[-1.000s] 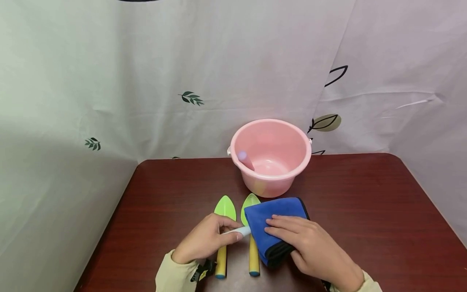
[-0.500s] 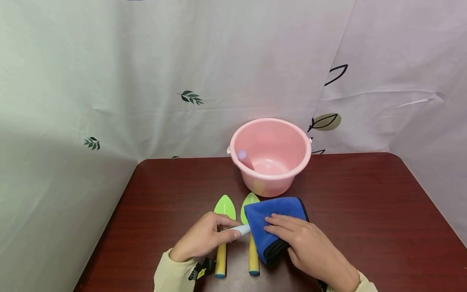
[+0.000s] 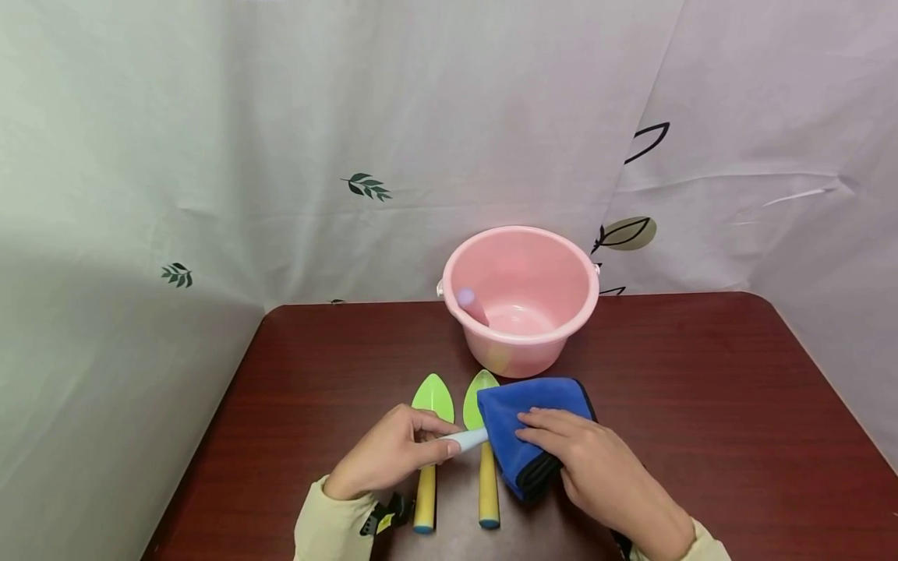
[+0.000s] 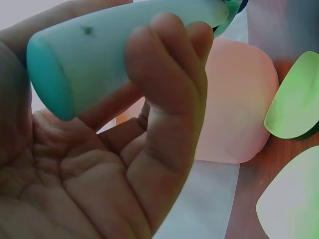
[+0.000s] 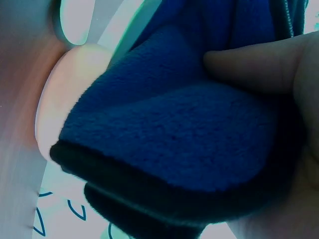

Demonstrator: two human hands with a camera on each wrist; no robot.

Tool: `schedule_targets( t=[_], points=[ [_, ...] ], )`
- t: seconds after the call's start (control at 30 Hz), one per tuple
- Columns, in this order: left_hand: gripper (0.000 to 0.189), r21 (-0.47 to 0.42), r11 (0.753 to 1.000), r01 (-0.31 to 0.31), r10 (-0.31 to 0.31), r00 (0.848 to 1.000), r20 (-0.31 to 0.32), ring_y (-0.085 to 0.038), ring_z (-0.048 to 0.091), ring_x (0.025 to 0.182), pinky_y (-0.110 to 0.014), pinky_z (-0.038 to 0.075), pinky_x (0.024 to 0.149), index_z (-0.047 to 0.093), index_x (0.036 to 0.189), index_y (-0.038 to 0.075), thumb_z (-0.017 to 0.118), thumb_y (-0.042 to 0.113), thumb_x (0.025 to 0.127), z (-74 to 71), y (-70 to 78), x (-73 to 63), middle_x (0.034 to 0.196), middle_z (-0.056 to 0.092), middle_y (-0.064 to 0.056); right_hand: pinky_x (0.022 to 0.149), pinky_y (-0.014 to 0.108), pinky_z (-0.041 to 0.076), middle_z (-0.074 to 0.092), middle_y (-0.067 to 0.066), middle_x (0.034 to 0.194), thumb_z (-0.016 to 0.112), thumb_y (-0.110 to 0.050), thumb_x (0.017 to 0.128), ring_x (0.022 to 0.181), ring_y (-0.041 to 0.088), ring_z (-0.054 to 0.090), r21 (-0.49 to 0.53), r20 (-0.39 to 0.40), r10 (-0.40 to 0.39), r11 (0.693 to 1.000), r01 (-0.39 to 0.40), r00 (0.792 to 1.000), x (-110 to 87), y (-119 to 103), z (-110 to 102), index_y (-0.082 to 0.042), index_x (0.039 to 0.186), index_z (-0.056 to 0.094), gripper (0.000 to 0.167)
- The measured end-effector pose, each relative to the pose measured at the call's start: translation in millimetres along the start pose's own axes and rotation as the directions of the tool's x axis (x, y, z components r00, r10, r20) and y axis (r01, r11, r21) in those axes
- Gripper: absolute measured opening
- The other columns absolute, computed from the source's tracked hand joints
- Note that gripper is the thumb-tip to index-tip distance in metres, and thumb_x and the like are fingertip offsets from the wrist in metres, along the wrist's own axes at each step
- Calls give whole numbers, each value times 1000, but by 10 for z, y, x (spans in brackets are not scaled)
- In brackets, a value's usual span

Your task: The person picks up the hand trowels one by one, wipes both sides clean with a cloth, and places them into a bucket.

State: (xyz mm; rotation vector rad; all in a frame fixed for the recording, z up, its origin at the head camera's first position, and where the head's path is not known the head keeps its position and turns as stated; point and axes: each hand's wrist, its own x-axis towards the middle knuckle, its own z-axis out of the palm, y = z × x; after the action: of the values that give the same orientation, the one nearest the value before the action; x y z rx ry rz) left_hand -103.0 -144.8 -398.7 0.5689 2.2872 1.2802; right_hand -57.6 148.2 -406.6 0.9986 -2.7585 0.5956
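Pink bucket (image 3: pixel 515 354) stands beyond left hand (image 3: pixel 393 453) and right hand (image 3: pixel 603 469). Blue cloth (image 3: pixel 507 425), folded, gripped between right hand's thumb and fingers. Green trowel (image 3: pixel 433 396) lies below left hand, second trowel (image 3: pixel 489 491) between hands. Pale handle (image 3: pixel 470 439) pinched in left hand's fingers; far end apparently within cloth, hidden.

On the bench (image 3: pixel 323 366), room to pass lay left of the left trowel (image 3: pixel 425 499) and right of the right hand (image 3: pixel 606 475). A pale blue handle (image 3: pixel 468 440) crossed the narrow lane beside the right trowel (image 3: pixel 489 491); ahead, the pink bucket (image 3: pixel 515 357) blocked the way.
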Motion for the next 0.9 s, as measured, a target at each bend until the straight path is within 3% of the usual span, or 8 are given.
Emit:
schedule_targets(
  t=[0.47,0.7,0.9],
  points=[
    [17,-60,998,-6,5,1000,-16,-8,61,67,-21,49,60,79,107,12,73,19,93,-22,-23,-13,84,74,-2,89,42,55,67,1,128,60,16,70,120,21,62,-136,-100,25,990,-38,995,-37,94,-17,-14,119,75,59],
    [16,-25,1000,-10,10,999,-31,-9,64,73,-23,51,64,80,105,16,73,23,93,-78,-48,-37,84,74,6,89,41,55,67,2,128,58,18,70,119,22,63,-157,-111,60,985,-77,992,-48,116,-50,-13,118,75,59],
    [14,-46,999,3,-4,999,-32,-12,66,77,-25,54,68,80,104,18,73,24,93,-133,-70,-67,87,75,5,87,41,56,67,3,127,57,18,70,117,24,64,-178,-122,81,979,-102,989,-57,143,-70,-13,117,75,59]
  ],
)
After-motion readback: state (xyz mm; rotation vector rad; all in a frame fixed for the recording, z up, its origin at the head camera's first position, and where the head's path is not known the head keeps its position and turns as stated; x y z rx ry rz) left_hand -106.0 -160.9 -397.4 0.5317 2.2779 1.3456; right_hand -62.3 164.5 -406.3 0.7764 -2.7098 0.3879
